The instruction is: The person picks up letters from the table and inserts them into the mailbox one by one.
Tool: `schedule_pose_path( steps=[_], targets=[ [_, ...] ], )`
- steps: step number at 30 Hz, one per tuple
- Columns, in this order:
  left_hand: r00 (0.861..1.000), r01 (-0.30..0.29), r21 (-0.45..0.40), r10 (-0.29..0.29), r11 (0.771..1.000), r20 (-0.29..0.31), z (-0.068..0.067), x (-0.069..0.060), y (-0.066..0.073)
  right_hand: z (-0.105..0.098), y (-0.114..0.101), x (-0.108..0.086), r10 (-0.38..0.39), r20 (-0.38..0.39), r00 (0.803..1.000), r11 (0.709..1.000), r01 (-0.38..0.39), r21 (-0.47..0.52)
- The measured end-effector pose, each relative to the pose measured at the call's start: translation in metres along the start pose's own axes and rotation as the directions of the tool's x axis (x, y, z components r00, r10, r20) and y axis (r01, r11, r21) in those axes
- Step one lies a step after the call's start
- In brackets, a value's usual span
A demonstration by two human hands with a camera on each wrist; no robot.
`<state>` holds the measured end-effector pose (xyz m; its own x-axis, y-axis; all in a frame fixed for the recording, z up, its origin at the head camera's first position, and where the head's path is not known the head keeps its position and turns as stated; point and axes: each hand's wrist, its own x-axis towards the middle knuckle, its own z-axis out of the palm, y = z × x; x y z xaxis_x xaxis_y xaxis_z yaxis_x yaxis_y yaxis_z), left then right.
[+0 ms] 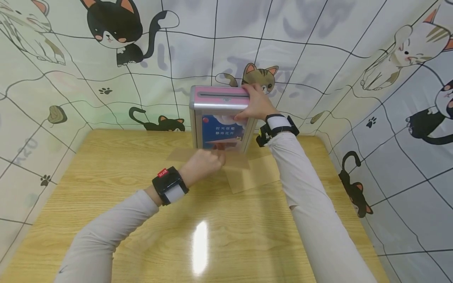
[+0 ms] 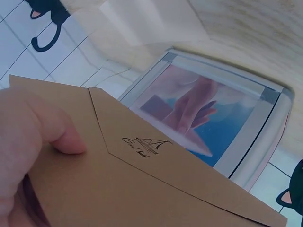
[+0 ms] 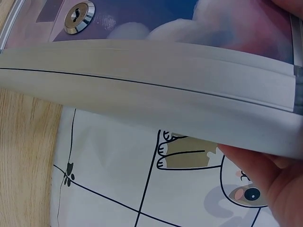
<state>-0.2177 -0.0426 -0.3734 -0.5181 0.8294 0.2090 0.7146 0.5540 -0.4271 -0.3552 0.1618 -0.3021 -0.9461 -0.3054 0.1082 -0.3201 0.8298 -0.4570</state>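
A letter box (image 1: 220, 103) with a pink top, a long slot and a silver frame stands upright at the back of the table. Its front panel (image 1: 223, 127) is blue and pink with white writing. My right hand (image 1: 257, 103) grips the top right corner, thumb at the front and fingers over the top. A round key lock (image 3: 79, 17) shows on the box in the right wrist view. Before the box, my left hand (image 1: 203, 165) pinches a brown paper envelope (image 2: 142, 189), its flap printed with a small sailing boat. The thumb lies on the envelope's face; most other fingers are hidden.
Another flat brown piece, seemingly an envelope (image 1: 253, 177), lies on the wooden table (image 1: 170, 243) right of the left hand. A white cloth (image 1: 198, 51) printed with cats and black lines hangs behind the box and along both sides.
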Motion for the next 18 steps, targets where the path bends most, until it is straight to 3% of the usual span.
schedule_pose_path(
  steps=[8,14,18],
  targets=[
    [1.0,-0.008,-0.058,0.006,0.998,-0.025,-0.011,0.005,-0.007,0.001,0.001,-0.001,0.007,0.0,1.0,1.0,-0.007,0.013],
    [0.999,0.017,-0.17,-0.01,0.985,0.044,-0.017,0.007,-0.012,0.0,0.001,-0.001,-0.001,0.004,1.0,1.0,0.0,0.015],
    [0.992,0.085,-0.298,-0.053,0.951,0.113,-0.019,0.008,-0.016,-0.001,0.001,-0.001,-0.008,0.002,1.0,1.0,0.008,0.013]
  ],
)
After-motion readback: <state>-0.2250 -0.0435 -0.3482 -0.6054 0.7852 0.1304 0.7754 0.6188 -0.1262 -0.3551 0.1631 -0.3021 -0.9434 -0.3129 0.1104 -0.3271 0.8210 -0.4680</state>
